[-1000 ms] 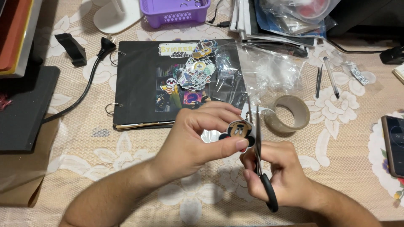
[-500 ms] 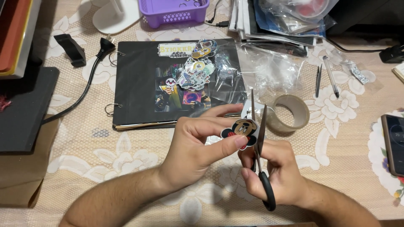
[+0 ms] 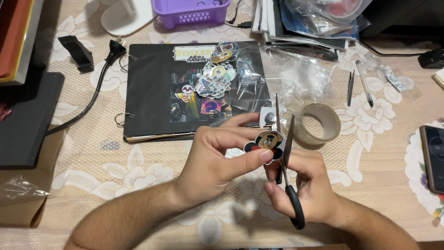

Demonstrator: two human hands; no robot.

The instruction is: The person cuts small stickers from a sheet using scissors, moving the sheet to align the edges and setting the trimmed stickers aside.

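My left hand pinches a small round cartoon sticker between thumb and fingers, just above the table. My right hand grips black-handled scissors, their blades pointing up and slightly parted against the sticker's right edge. A little beyond lies a black ring-bound album with a loose heap of stickers on its cover.
A roll of clear tape sits just right of the scissors, with crumpled plastic bags, a pen and tweezers behind. A phone lies far right, a purple basket at the back, a black cable left.
The scissor blades have opened a little and the sticker has turned slightly in my left fingers. Both hands stay in the same spot.
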